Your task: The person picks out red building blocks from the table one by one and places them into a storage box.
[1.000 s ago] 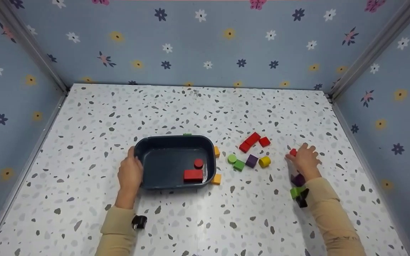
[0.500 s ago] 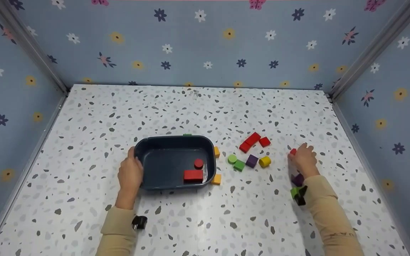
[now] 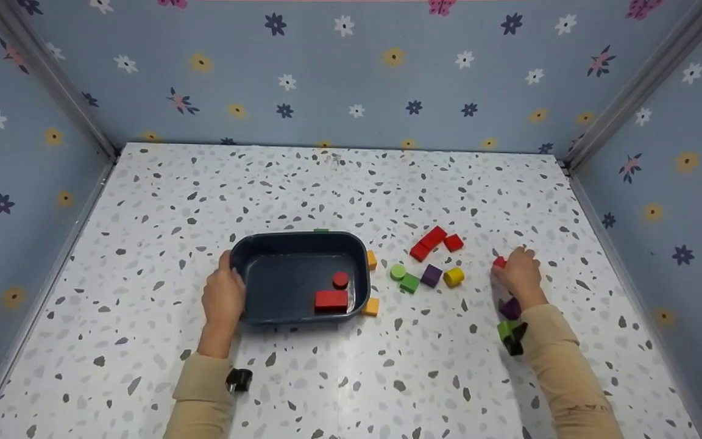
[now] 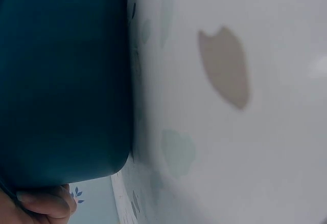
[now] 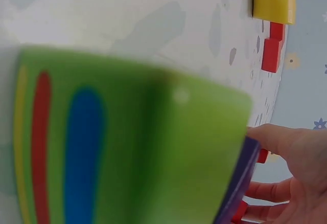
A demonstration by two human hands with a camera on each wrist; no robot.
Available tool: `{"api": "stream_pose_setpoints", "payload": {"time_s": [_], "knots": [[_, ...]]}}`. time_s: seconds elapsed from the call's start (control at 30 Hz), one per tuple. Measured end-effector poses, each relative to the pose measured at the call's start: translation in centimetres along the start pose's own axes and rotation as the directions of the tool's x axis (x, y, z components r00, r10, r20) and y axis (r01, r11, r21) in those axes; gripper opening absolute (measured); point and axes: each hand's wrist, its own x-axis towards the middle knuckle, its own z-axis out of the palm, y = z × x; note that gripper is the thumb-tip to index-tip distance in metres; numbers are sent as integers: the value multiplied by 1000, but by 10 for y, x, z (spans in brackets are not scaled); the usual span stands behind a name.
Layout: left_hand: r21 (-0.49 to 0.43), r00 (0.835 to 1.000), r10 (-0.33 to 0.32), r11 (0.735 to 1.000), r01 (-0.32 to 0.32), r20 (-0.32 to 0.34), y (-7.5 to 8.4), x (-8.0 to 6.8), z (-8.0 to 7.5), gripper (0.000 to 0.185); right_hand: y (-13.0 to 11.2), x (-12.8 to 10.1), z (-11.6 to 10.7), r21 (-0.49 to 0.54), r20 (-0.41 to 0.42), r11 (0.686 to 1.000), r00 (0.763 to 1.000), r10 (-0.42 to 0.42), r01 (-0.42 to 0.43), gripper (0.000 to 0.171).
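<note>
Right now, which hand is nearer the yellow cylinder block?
Right. The right hand lies just right of the yellow cylinder block; the left hand grips the dark blue plastic tub, far left.

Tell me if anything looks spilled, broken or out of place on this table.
Nothing stands out. The dark tray sits flat with two red blocks inside, steadied by the left hand. The loose blocks lie scattered beside it, and the right hand touches a small red block.
</note>
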Motion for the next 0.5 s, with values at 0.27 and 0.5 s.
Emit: {"api": "stream_pose_setpoints", "payload": {"time_s": [0.27,0.5], "knots": [[2,999,-19,1000,19,26,1,1,-2,36,-9,-7,-6,30,2,999,999,-33,33,69],[-5,997,-40,999,41,71,2,1,-2,37,-19,-15,-9,58,-56,991,991,-120,123,64]]}}
